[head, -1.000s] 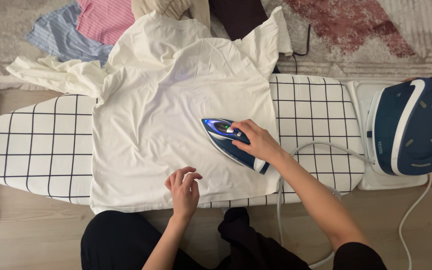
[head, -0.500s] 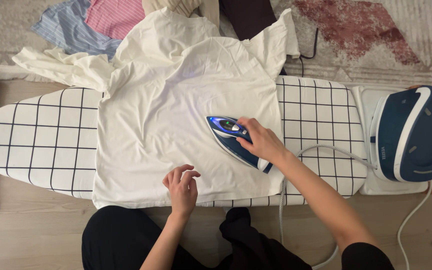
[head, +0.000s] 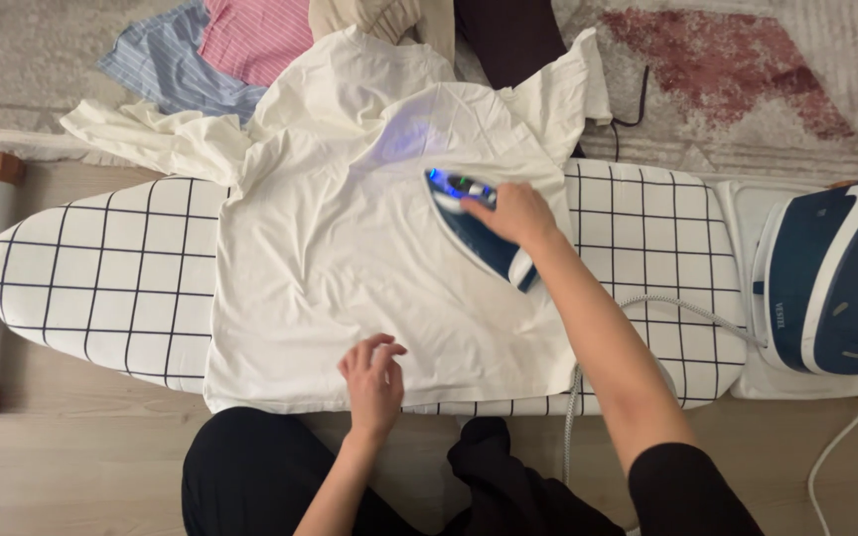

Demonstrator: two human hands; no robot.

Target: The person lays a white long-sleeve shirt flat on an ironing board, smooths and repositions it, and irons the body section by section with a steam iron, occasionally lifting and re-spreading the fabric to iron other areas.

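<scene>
Right hand (head: 513,213) fingers wrapped around iron (head: 479,233) handle, iron flat on white shirt (head: 350,258), frame centre. Left hand (head: 374,382) fingers loosely curled, resting on shirt's lower hem. Shirt spread over ironing board (head: 101,278).

The T-shirt (head: 350,248) is plain white, tinted violet-blue where the iron's light falls. The iron (head: 479,233) is dark blue with white trim and a green-blue glow at its front. The ironing board (head: 101,278) cover is white with a dark navy grid. The steam station (head: 831,278) is navy with white curved stripes. The striped shirts (head: 201,55) are pale blue and pink. The rug (head: 747,69) is grey-beige with dull red patches. The floor (head: 71,476) is pale wood.
</scene>
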